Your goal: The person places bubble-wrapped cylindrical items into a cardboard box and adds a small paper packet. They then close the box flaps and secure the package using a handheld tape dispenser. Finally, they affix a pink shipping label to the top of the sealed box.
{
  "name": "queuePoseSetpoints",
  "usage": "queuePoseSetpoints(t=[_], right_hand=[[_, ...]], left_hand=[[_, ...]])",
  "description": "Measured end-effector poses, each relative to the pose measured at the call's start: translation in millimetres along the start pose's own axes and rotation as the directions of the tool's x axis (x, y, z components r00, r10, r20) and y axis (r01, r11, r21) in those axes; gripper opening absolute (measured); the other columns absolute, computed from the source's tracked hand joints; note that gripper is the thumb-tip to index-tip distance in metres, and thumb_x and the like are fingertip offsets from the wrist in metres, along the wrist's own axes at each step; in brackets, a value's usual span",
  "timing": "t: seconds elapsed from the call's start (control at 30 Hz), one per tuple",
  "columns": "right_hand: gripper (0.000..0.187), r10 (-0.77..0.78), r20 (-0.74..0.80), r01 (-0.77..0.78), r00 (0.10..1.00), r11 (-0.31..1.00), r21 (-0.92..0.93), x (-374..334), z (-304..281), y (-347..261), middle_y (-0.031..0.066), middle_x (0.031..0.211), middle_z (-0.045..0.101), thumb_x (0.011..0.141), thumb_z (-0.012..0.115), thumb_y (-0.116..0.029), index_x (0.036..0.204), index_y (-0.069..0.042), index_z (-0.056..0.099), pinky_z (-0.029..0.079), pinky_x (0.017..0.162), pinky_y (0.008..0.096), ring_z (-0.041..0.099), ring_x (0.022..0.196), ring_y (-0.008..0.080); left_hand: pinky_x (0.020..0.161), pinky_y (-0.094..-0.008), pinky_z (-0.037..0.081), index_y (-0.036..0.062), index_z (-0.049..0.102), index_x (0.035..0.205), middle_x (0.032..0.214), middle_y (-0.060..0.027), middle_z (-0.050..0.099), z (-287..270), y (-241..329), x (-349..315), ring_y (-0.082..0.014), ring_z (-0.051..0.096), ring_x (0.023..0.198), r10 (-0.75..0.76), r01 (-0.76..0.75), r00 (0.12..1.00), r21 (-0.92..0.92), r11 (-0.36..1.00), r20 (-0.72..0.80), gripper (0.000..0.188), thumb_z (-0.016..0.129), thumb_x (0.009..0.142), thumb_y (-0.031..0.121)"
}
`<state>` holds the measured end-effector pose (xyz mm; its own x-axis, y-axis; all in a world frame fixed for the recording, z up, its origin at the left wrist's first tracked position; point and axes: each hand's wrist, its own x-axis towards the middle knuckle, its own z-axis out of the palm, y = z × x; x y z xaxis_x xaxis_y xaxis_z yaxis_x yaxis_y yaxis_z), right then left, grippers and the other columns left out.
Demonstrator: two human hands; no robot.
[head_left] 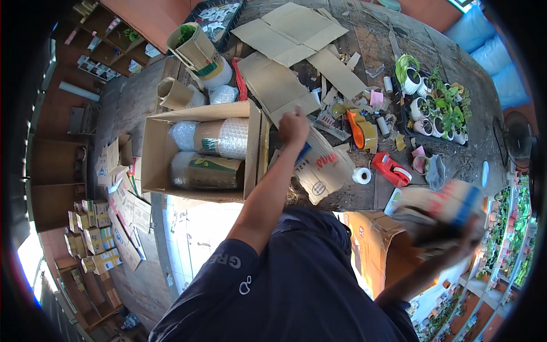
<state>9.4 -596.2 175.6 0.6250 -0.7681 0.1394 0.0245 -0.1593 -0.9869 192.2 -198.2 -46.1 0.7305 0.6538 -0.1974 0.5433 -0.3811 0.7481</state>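
My left hand (293,128) is closed at the upper end of a printed piece of cardboard (323,168), which slants toward me on the table; its fingertips are hidden. Out to the right, past the table's edge, my right hand (470,238) grips a bent piece of cardboard (441,205) with red and blue print, smeared by motion. Left of my left arm, an open cardboard box (195,195) lies with its opening facing me. Inside it are bubble-wrapped cardboard bundles (213,171). Flat cardboard sheets (276,85) spread beyond my left hand.
A red tape dispenser (391,169), a white tape roll (361,175) and an orange-handled tool (356,130) lie amid scraps. A tray of potted plants (439,108) stands at right. A cardboard-wrapped plant (199,54) stands behind the box. An open carton (399,256) sits below the table edge.
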Motion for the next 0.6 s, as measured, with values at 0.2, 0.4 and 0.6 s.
queuePoseSetpoints(t=[0.2, 0.4, 0.6], right_hand=[[0.047, 0.05, 0.174, -0.049, 0.984, 0.999, -0.011, 25.5, 38.6, 78.9, 0.0124, 0.118, 0.067, 0.095, 0.072, -0.034, 0.13, -0.006, 0.058, 0.059, 0.084, 0.0398, 0.069, 0.095, 0.0244], [0.055, 0.418, 0.521, -0.623, 0.744, 0.717, 0.314, -30.2, 144.7, 134.8, 0.0114, 0.121, 0.065, 0.091, 0.078, -0.031, 0.134, -0.003, 0.055, 0.056, 0.091, 0.0405, 0.066, 0.108, 0.0252], [0.033, 0.299, 0.431, -0.399, 0.851, 0.903, 0.162, -82.1, 194.3, 102.7, 0.0082, 0.104, 0.066, 0.095, 0.074, -0.024, 0.114, 0.0, 0.06, 0.053, 0.083, 0.0322, 0.064, 0.091, 0.0167]], left_hand=[[0.085, -0.0501, 0.051, -0.0015, 0.069, 0.105, 0.098, -0.0215, 0.071, -23.2, 28.1, 15.3, -0.0413, 0.067, 0.093, 0.071, -0.121, 0.931, -0.118, 0.986, -0.358, 0.052, 0.047, 0.106, 0.045], [0.087, -0.0394, 0.046, 0.005, 0.061, 0.123, 0.108, -0.0071, 0.061, -53.0, 41.0, -90.0, -0.016, 0.054, 0.095, 0.681, 0.063, 0.611, -0.883, 0.466, 0.403, 0.042, 0.053, 0.106, 0.043], [0.109, -0.0387, 0.045, 0.0014, 0.044, 0.148, 0.14, -0.0113, 0.058, -97.2, 10.0, -155.3, -0.0217, 0.056, 0.128, 0.426, 0.532, 0.471, -0.633, 0.562, 0.773, 0.058, 0.068, 0.096, 0.012]])
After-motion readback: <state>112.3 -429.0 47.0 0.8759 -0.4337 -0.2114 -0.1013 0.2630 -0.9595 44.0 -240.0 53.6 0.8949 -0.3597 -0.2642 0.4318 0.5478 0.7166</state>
